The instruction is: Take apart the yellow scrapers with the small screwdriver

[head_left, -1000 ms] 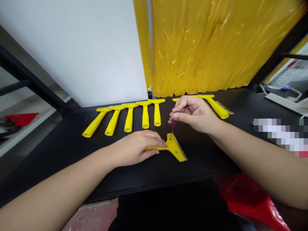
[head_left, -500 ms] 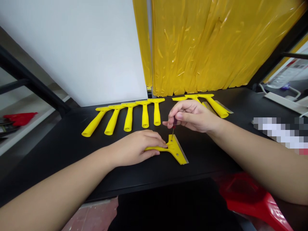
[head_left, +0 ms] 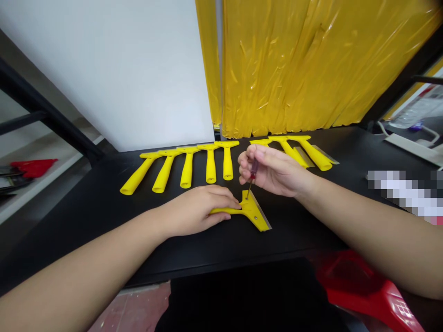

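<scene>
My left hand [head_left: 204, 210] is wrapped round the handle of a yellow scraper [head_left: 258, 220], pressing it to the black table. The scraper's wide head points right, with a thin metal blade along its outer edge and two screws in its face. Between the fingers and thumb of my right hand [head_left: 273, 170] is a small screwdriver [head_left: 254, 169] with a dark red handle. Its shaft slants down, and the tip meets the screw [head_left: 247, 198] at the far end of the head.
Behind my left hand several yellow scraper handles [head_left: 187, 170] lie in a row. More yellow scrapers [head_left: 316, 154], some blades beside them, lie at the back right. A white panel [head_left: 138, 69] and yellow plastic sheeting [head_left: 277, 69] stand along the back edge. A red plastic object [head_left: 374, 290] is below the front edge.
The fingers of my right hand have curled and shifted round the screwdriver, showing more of its handle. Its tip stays at the same screw. My left hand keeps its hold.
</scene>
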The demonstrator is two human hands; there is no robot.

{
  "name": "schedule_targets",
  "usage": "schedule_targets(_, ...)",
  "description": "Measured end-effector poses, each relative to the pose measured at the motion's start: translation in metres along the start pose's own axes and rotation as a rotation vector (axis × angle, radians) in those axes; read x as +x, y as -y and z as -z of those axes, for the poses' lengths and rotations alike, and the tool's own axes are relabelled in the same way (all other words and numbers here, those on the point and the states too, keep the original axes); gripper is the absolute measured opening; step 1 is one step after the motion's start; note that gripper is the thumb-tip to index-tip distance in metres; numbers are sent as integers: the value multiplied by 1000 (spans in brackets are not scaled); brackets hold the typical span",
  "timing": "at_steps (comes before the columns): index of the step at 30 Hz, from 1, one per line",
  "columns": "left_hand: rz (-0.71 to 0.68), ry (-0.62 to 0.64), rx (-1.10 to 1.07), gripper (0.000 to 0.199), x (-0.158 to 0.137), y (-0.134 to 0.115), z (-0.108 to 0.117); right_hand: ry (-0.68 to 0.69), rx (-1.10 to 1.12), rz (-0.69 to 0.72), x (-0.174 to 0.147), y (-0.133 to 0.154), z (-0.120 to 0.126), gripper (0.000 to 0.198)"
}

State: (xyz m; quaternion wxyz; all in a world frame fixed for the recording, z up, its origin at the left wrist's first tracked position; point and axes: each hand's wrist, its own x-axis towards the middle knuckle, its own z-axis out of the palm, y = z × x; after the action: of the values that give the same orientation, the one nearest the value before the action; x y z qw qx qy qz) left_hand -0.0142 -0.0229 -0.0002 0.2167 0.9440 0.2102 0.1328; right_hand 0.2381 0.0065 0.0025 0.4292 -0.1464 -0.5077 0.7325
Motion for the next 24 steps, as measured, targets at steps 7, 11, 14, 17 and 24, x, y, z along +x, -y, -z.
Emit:
schedule_targets(7,-2,-10,-14,29,1,-1,0,41,72,-59,0,-3,-3,37)
schedule_targets(11,2,-7,-13,29,1,-1,0,12,70,-14,-1,-5,-6,31)
schedule_targets(14,11,0,-6,29,1,-1,0,-9,57,-2,2,-6,-5,34)
schedule_targets(17,11,5,-9,28,1,-1,0,-22,66,-22,4,-6,-5,45)
schedule_targets(24,9,-2,-8,29,1,-1,1,-78,75,8,1,-9,-11,34)
